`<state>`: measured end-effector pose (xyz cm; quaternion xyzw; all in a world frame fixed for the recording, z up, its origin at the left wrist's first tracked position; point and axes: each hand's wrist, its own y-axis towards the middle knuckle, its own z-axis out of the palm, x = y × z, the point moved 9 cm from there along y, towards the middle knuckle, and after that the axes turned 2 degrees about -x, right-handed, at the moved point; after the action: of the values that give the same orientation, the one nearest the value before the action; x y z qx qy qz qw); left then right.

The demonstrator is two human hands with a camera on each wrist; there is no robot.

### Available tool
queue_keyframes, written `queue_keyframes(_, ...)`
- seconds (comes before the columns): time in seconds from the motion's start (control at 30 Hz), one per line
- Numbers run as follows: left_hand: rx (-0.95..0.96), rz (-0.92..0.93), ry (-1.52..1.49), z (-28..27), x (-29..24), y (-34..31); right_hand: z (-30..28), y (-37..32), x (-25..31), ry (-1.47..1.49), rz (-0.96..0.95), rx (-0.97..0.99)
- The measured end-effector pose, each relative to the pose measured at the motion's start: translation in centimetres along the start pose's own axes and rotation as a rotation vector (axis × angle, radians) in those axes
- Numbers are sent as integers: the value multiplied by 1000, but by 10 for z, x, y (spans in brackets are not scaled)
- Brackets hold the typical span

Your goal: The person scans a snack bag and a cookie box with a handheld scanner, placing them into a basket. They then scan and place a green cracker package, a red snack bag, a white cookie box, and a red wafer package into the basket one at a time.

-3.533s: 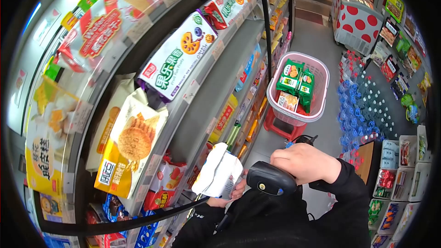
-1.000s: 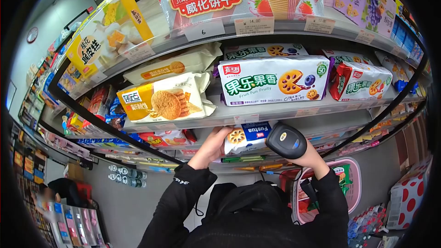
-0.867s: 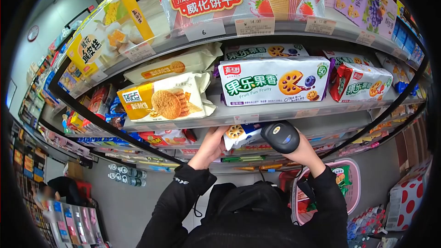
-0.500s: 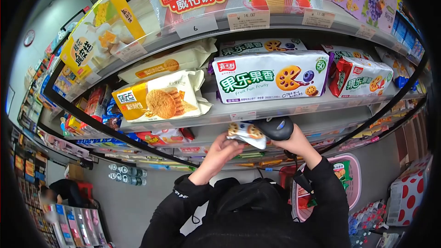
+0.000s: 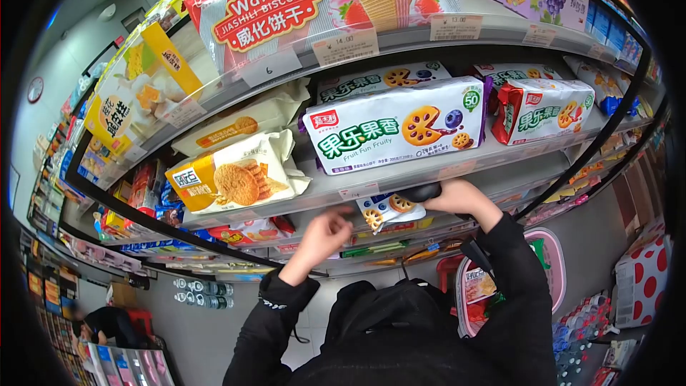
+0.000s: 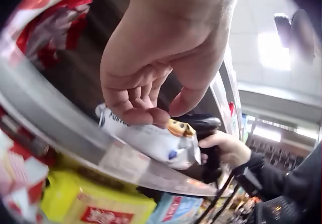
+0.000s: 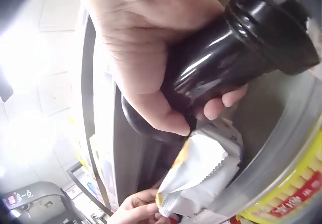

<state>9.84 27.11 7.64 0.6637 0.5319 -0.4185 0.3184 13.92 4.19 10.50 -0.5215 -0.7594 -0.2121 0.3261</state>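
Observation:
My right hand grips a black handheld barcode scanner, its head just under the shelf edge. A white and blue biscuit pack lies at the front of the lower shelf, beside the scanner. The right wrist view shows the pack's crimped white end right below my right thumb and fingertips. My left hand is left of the pack with loosely bent fingers and nothing in its grasp. In the left wrist view, its fingertips overlap the pack's upper edge.
Above, a shelf carries a large white biscuit pack and a yellow-white one. Wafer biscuits stand higher. A pink basket with packs stands on the floor at right. A black cable hangs from the scanner.
I have turned from the aisle to the shelf. My left hand has let go of the biscuit pack, now on the lower shelf, and drawn left. The scanner has lowered towards the shelf.

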Motion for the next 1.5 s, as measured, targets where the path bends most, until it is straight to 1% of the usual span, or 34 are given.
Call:
queue_keyframes(0.03, -144, 167, 373, -15, -20, 5, -7, -6, 4, 65, -33, -54)
queue_keyframes(0.07, -178, 324, 613, -16, -33, 10, -10, -16, 1, 134, 29, -16)
queue_keyframes(0.1, -211, 483, 852, -13, -43, 15, -6, -23, -8, 127, 70, 41)
queue_keyframes(0.13, -210, 487, 851, -13, -46, 26, -12, -32, -6, 154, 10, -35)
queue_keyframes(0.17, -105, 441, 884, -5, -42, 40, -16, -43, -4, 180, -52, -111)
queue_keyframes(0.2, 1, 395, 916, 2, -38, 50, -17, -52, -7, 149, -53, -166)
queue_keyframes(0.23, 5, 403, 920, 4, -43, 55, -15, -61, -5, 125, -60, -142)
queue_keyframes(0.3, 159, 464, 1059, 22, -49, 61, -16, -74, 1, 197, -100, -154)
queue_keyframes(0.33, 220, 493, 1058, 29, -39, 64, -12, -79, -1, 319, -120, -164)
queue_keyframes(0.37, 233, 501, 1060, 30, -36, 65, -11, -83, -1, 325, -111, -174)
queue_keyframes(0.43, 238, 669, 1039, 37, -46, 55, -4, -90, 3, 473, -95, -128)
queue_keyframes(0.47, 232, 675, 1081, 38, -45, 52, -2, -93, 6, 440, -135, -136)
queue_keyframes(0.5, 238, 679, 1082, 39, -45, 47, -2, -94, 6, 443, -131, -141)
queue_keyframes(0.57, 56, 735, 1098, 30, -58, 38, -5, -97, 20, 298, -246, -147)
queue_keyframes(0.6, 67, 658, 1110, 29, -54, 37, -5, -97, 21, 320, -222, -163)
queue_keyframes(0.63, 63, 662, 1108, 32, -56, 29, -4, -96, 22, 315, -223, -165)
queue_keyframes(0.7, -109, 443, 1404, 23, -51, 22, 2, -88, 17, 422, -140, -139)
queue_keyframes(0.73, -109, 381, 1487, 24, -40, 22, 2, -85, 23, 430, -139, -145)
queue_keyframes(0.77, -125, 371, 1483, 21, -40, 20, 4, -83, 27, 420, -150, -136)
queue_keyframes(0.83, -53, 259, 1424, 14, -39, 15, 7, -79, 34, 386, -161, -150)
queue_keyframes(0.87, -66, 253, 1420, 8, -44, 11, 9, -79, 38, 384, -166, -140)
queue_keyframes(0.97, -147, 423, 1329, -2, -71, -1, 12, -82, 49, 388, -150, -112)
queue_keyframes(1.0, -183, 447, 1308, -6, -71, -2, 17, -82, 46, 403, -105, -94)
queue_keyframes(1.03, -191, 451, 1307, -8, -67, -2, 19, -83, 46, 414, -134, -124)
queue_keyframes(1.1, -118, 363, 1267, -13, -49, 1, 25, -84, 50, 392, -154, -130)
queue_keyframes(1.17, -129, 385, 1260, -17, -47, -1, 33, -89, 48, 371, -133, -133)
queue_keyframes(1.23, -172, 400, 1265, -26, -48, -5, 40, -93, 46, 352, -60, -143)
queue_keyframes(1.3, -170, 387, 1217, -31, -43, -7, 46, -96, 48, 372, -54, -144)
queue_keyframes(1.37, -252, 455, 1063, -39, -50, -14, 51, -99, 43, 442, 30, -175)
queue_keyframes(1.4, -197, 364, 1006, -41, -43, -16, 53, -100, 41, 470, 71, -205)
queue_keyframes(1.43, -232, 405, 1009, -42, -50, -23, 54, -102, 45, 461, 72, -232)
queue_keyframes(1.5, -262, 604, 917, -42, -74, -46, 57, -111, 45, 527, 129, -303)
